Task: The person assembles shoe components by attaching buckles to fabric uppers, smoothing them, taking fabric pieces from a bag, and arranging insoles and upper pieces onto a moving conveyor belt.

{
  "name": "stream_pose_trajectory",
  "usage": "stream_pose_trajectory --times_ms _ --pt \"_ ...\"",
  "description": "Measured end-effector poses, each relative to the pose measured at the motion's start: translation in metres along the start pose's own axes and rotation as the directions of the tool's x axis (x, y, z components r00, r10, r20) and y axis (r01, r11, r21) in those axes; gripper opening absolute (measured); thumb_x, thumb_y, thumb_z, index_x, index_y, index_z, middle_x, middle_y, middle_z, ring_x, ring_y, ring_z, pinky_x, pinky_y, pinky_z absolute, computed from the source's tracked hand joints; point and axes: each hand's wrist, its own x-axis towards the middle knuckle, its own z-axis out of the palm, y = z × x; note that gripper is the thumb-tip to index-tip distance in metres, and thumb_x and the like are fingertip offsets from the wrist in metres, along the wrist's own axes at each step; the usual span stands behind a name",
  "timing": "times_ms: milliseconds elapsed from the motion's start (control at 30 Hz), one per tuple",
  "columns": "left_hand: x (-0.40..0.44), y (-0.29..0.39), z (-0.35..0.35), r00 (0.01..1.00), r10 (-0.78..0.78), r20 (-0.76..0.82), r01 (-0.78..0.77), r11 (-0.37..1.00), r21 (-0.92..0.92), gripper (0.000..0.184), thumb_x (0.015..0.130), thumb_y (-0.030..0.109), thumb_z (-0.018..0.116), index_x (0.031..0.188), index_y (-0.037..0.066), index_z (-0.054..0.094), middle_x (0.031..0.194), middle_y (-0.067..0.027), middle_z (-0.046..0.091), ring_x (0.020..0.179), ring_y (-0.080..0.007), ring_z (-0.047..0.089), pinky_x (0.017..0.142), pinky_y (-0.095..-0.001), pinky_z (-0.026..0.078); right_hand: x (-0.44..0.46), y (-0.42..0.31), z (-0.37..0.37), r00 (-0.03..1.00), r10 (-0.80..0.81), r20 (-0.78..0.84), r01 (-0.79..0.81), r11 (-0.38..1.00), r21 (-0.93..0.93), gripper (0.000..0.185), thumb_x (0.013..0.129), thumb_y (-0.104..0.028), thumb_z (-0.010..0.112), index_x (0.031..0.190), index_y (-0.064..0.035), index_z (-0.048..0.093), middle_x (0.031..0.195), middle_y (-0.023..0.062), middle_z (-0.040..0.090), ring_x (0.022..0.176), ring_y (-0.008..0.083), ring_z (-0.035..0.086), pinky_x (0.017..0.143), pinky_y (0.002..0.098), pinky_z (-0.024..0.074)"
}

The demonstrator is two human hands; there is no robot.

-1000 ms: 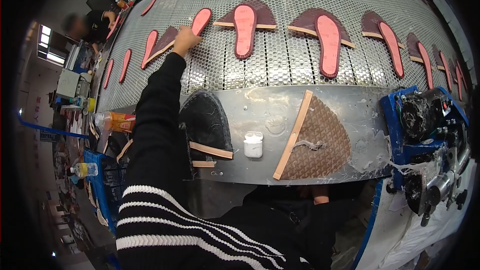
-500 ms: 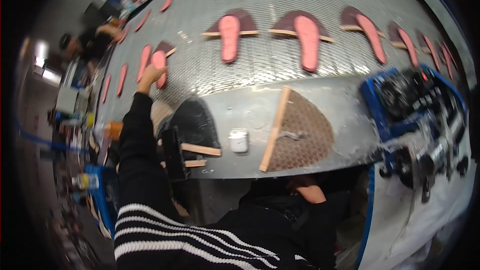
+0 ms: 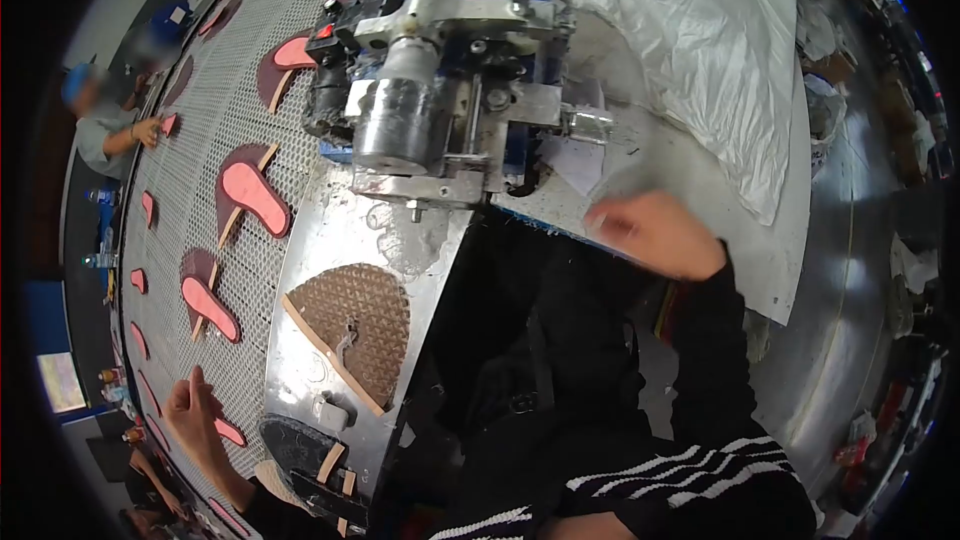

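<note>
My left hand hovers over the mesh belt, one finger stretched up and the others loosely bent, with nothing visible in it. Right beside it lies a pink insole, partly hidden by the hand. Another pink insole rests across a dark, rounded piece with a light wooden strip, and a larger pink insole lies the same way farther along. My right hand is over the edge of a white board at the right; its fingers are smeared by motion, so I cannot see whether they hold anything.
A metal and blue machine stands at the top centre. On the metal ledge lie a brown textured pad with a wooden strip, a white earphone case and a black pad. White plastic sheeting covers the board. A co-worker reaches over the belt.
The view has swung right toward the machine. My left hand has come off the pink insole it was touching. My right hand has moved from my lap to the white board.
</note>
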Motion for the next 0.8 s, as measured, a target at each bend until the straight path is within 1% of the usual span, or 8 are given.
stream_pose_trajectory --times_ms 100,267,333,467,533,667,700,800 --pt "-0.019 0.020 0.029 0.973 0.226 0.041 -0.211 0.950 -0.232 0.037 0.099 0.029 0.055 0.079 -0.001 0.062 0.059 -0.0030 0.056 0.050 -0.0072 0.052 0.046 -0.0222 0.039 0.010 0.070 -0.009 0.834 0.201 -0.514 -0.383 0.881 -0.276 0.028 0.086 -0.019 0.058 0.112 -0.0116 0.064 0.086 0.0202 0.068 0.080 0.0386 0.065 0.071 0.0480 0.0497" --pt "-0.047 0.077 0.066 0.877 0.442 0.186 -0.430 0.897 -0.105 0.025 0.099 0.020 0.054 0.100 -0.002 0.065 0.065 -0.0034 0.060 0.058 -0.0079 0.058 0.053 -0.0223 0.044 0.018 0.135 -0.041 0.697 0.235 -0.677 -0.558 0.771 -0.306 0.046 0.088 -0.014 0.056 0.135 -0.0147 0.051 0.089 0.0231 0.067 0.081 0.0410 0.065 0.072 0.0483 0.0500" --pt "-0.050 0.080 0.074 0.884 0.444 0.147 -0.432 0.896 -0.108 0.023 0.099 0.018 0.054 0.100 -0.001 0.066 0.065 -0.0035 0.060 0.059 -0.0079 0.058 0.053 -0.0224 0.044 0.021 0.142 -0.058 0.628 -0.061 -0.776 -0.515 0.714 -0.473 0.049 0.087 -0.013 0.056 0.136 -0.0176 0.051 0.094 0.0222 0.065 0.087 0.0398 0.063 0.077 0.0457 0.0496" --pt "-0.065 0.093 0.086 0.883 0.455 0.113 -0.410 0.866 -0.284 0.018 0.096 0.010 0.056 0.097 -0.006 0.065 0.063 -0.0069 0.062 0.056 -0.0114 0.060 0.052 -0.0222 0.045 0.029 0.136 -0.104 0.532 -0.361 -0.766 -0.522 0.572 -0.632 0.050 0.086 -0.013 0.057 0.136 -0.0193 0.051 0.101 0.0210 0.064 0.094 0.0384 0.061 0.081 0.0454 0.0488" --pt "-0.078 0.101 0.096 0.854 0.502 0.137 -0.439 0.836 -0.330 0.020 0.096 0.011 0.055 0.096 -0.006 0.065 0.063 -0.0085 0.064 0.056 -0.0131 0.061 0.052 -0.0229 0.044 0.032 0.131 -0.127 0.608 -0.131 -0.783 -0.578 0.604 -0.549 0.050 0.086 -0.017 0.059 0.135 -0.0186 0.052 0.104 0.0221 0.064 0.095 0.0395 0.061 0.083 0.0468 0.0486" --pt "-0.123 0.141 0.125 0.879 0.326 0.348 -0.103 0.842 -0.529 0.017 0.091 0.007 0.058 0.094 -0.006 0.068 0.067 -0.0099 0.066 0.061 -0.0155 0.065 0.058 -0.0256 0.049 0.049 0.130 -0.161 0.653 0.142 -0.744 -0.651 0.606 -0.457 0.052 0.083 -0.029 0.062 0.133 -0.0162 0.053 0.111 0.0233 0.064 0.099 0.0416 0.061 0.085 0.0498 0.0477" --pt "-0.130 0.145 0.136 0.826 0.366 0.429 -0.079 0.829 -0.554 0.017 0.090 0.006 0.058 0.095 -0.005 0.069 0.070 -0.0101 0.068 0.063 -0.0165 0.066 0.060 -0.0260 0.050 0.053 0.137 -0.169 0.692 0.162 -0.703 -0.647 0.570 -0.506 0.064 0.083 -0.041 0.063 0.138 -0.0129 0.047 0.113 0.0246 0.064 0.102 0.0431 0.061 0.086 0.0498 0.0478" --pt "-0.144 0.142 0.174 0.558 0.573 0.600 -0.100 0.765 -0.636 0.017 0.088 0.005 0.060 0.099 -0.002 0.070 0.077 -0.0104 0.070 0.066 -0.0176 0.068 0.062 -0.0256 0.053 0.060 0.133 -0.181 0.651 -0.046 -0.758 -0.504 0.720 -0.477 0.075 0.081 -0.048 0.065 0.144 -0.0155 0.040 0.105 0.0233 0.067 0.097 0.0443 0.064 0.085 0.0497 0.0509"
